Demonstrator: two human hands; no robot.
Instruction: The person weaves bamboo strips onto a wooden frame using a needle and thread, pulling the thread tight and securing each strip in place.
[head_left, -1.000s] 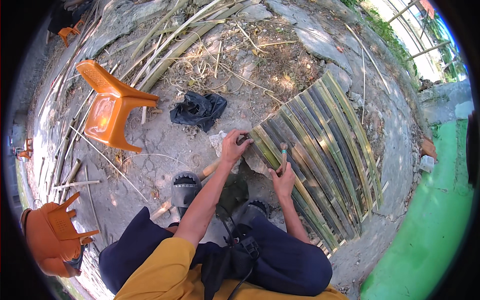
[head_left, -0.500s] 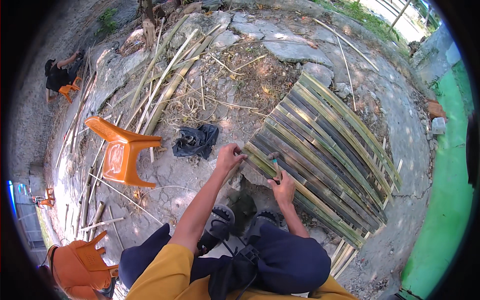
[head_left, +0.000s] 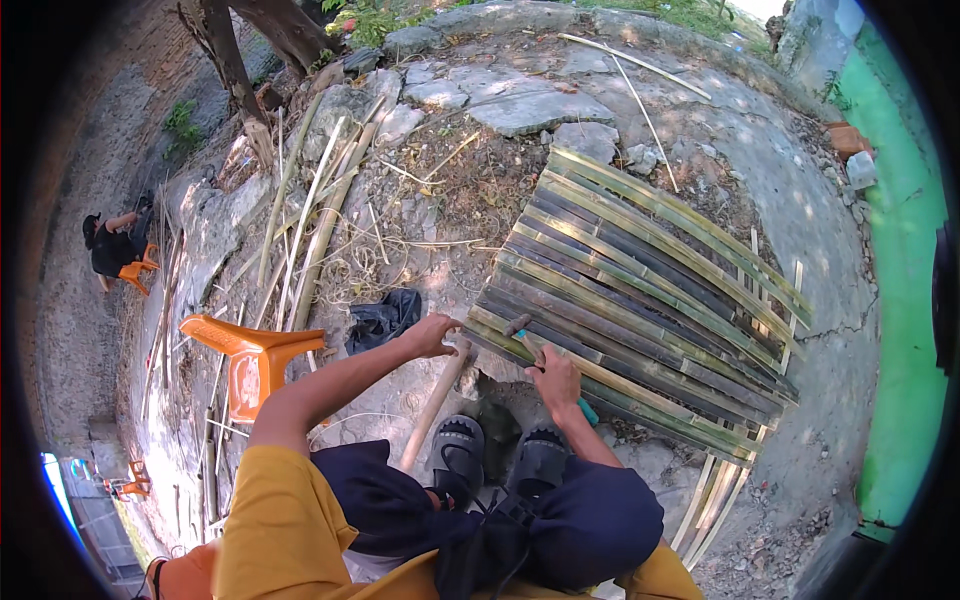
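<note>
My right hand (head_left: 556, 382) grips a hammer (head_left: 530, 345) with a teal-and-wood handle. The hammer's dark head lies just over the lower left end of a panel of split bamboo slats (head_left: 640, 270). At that same end, my left hand (head_left: 434, 336) has its fingertips drawn together beside the edge slat. Whatever those fingers may pinch is too small to make out. Below my left hand, a round wooden pole (head_left: 436, 405) slants down toward my left shoe.
An orange plastic chair (head_left: 255, 365) stands to the left, with a black plastic bag (head_left: 383, 320) near it. Bamboo strips (head_left: 325, 225) lie beyond. A green wall (head_left: 905, 290) runs along the right. A person in black (head_left: 118, 245) sits far left.
The view has shifted, and the panel appears further left at its near end. My right hand has tipped the hammer leftward, exposing its handle end. The wooden pole shows more fully.
</note>
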